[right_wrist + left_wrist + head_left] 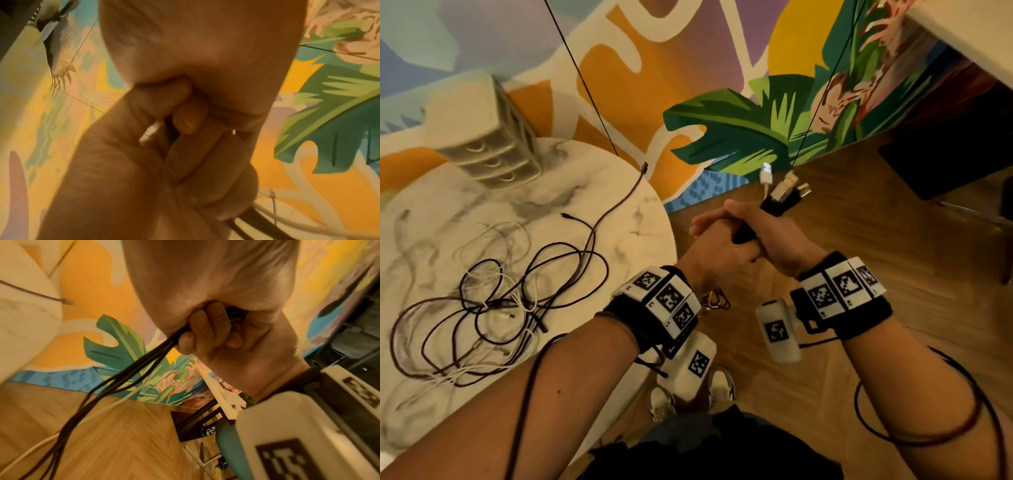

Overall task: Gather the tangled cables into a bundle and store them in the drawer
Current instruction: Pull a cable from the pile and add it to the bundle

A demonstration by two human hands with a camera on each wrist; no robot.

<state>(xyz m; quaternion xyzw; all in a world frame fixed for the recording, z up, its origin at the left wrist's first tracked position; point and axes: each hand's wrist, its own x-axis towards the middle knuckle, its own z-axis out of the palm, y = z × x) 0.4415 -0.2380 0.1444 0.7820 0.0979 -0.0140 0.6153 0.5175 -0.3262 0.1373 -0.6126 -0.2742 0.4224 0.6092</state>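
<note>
Step in hand: gathering, judged from the plug ends (787, 192) collected in one fist off the edge of the surface (640, 219).
Right hand (780, 236): fingers clenched round the dark cable ends, plugs sticking out above the fist.
Left hand (719, 246): pressed against the right, fingers (207, 324) curled round the same strands just below (black and white ones trail down from it).
Cables (493, 308): most lie in a loose tangle on the marble surface, well apart from the hands.
Drawer unit (493, 144): far side of the surface, drawers appear closed.
Next move: probably coiling the slack into the bundle, then freeing one hand to open a drawer.
</note>
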